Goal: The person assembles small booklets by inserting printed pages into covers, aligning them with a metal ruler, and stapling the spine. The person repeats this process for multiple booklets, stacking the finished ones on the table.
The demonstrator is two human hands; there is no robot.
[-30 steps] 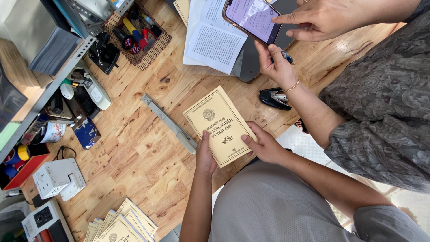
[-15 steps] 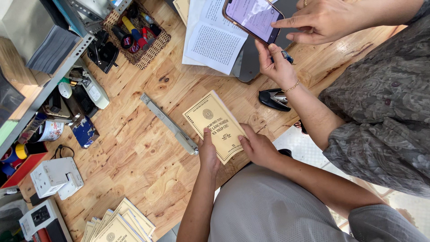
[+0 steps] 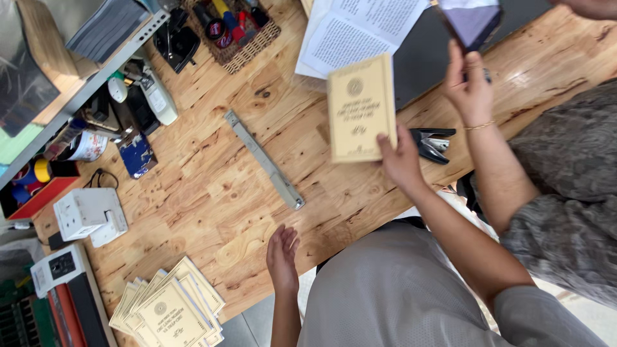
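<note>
Right hand [image 3: 400,159] pinching one cream booklet [image 3: 360,108] by its lower right corner, lifted off the wooden table [image 3: 212,193] toward the far right, beside the black stapler [image 3: 432,142]. Left hand [image 3: 281,252] open and empty, hovering over the near table edge. Fanned stack of matching booklets [image 3: 170,311] lying near left, seemingly done; this copy not yet added. Half a second earlier: booklet flat on the table, both hands pressing it; now raised, left hand let go.
</note>
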